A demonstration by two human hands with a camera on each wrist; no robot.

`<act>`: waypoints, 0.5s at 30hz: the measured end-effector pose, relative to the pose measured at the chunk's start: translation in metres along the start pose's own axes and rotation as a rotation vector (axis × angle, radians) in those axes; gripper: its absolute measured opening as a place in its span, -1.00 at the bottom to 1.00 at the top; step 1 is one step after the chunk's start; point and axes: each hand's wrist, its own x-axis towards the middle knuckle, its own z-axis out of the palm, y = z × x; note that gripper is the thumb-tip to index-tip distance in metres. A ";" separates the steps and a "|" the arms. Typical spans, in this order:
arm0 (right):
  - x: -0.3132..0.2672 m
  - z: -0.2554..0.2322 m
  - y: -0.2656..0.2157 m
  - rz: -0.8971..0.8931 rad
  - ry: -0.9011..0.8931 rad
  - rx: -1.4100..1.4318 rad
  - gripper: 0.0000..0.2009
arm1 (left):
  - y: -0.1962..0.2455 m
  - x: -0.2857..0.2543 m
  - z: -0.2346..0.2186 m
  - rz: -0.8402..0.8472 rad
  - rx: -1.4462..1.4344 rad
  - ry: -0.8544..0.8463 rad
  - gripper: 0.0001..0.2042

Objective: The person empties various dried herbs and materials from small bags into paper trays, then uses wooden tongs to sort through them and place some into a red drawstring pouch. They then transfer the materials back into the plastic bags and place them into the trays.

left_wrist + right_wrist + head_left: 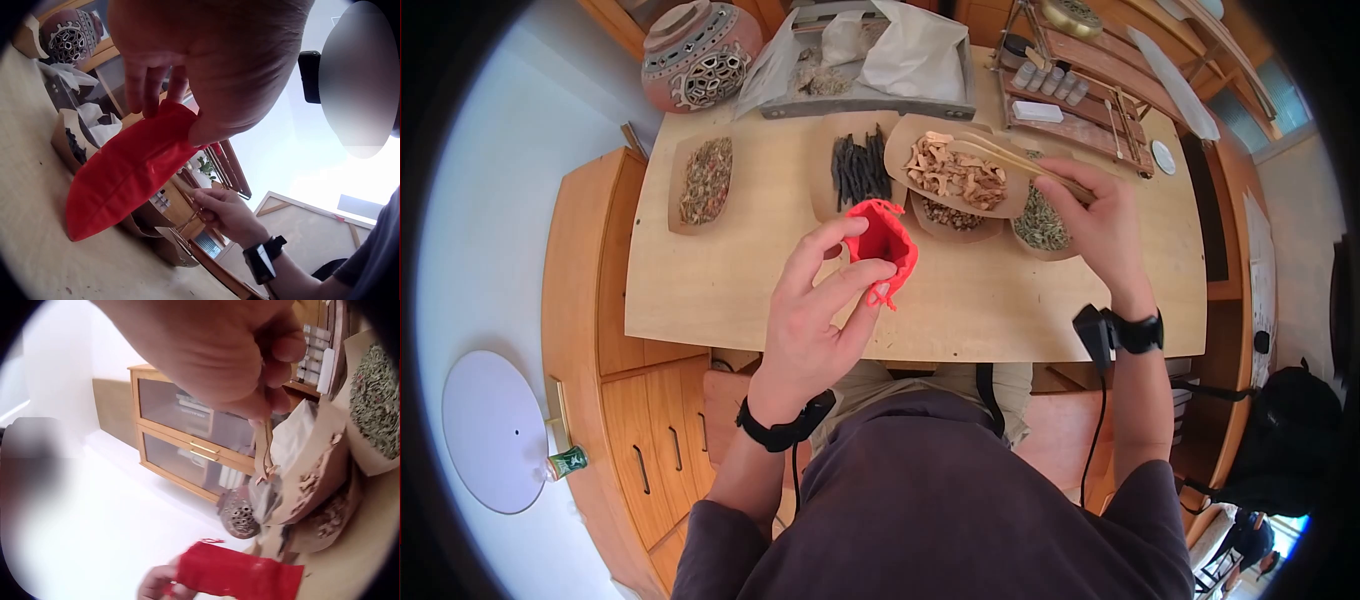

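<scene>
My left hand (815,295) holds a small red drawstring pouch (908,262) by its rim, the mouth spread and facing up. In the left wrist view the pouch (134,169) hangs down from thumb and fingers. My right hand (1105,230) grips wooden tongs (1020,160), whose tips reach over a paper tray of pale dried slices (960,178). A few slices (267,475) show at the tong tips in the right wrist view. Behind the pouch lie dark dried sticks (862,170) in another paper tray.
Brown chopped herbs (706,182) fill a tray at the left. Small brown pieces (950,217) and green leaves (1042,222) sit in trays partly under the slices' tray. A grey box with plastic bags (915,50), a lattice-sided pot (702,60) and a wooden rack (1090,120) stand behind.
</scene>
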 end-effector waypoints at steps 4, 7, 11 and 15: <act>-0.019 -0.016 -0.048 0.094 -0.170 0.181 -0.78 | 0.000 0.001 0.002 -0.010 -0.008 0.003 -0.72; -0.032 -0.011 -0.068 0.072 -0.272 0.192 -0.78 | 0.001 0.003 0.005 -0.015 -0.022 0.006 -0.72; -0.037 0.000 -0.069 0.063 -0.347 0.231 -0.78 | 0.004 0.005 0.004 0.003 -0.005 0.010 -0.72; -0.037 0.001 -0.067 -0.016 -0.324 0.136 -0.77 | 0.004 0.005 0.002 0.008 0.031 -0.001 -0.72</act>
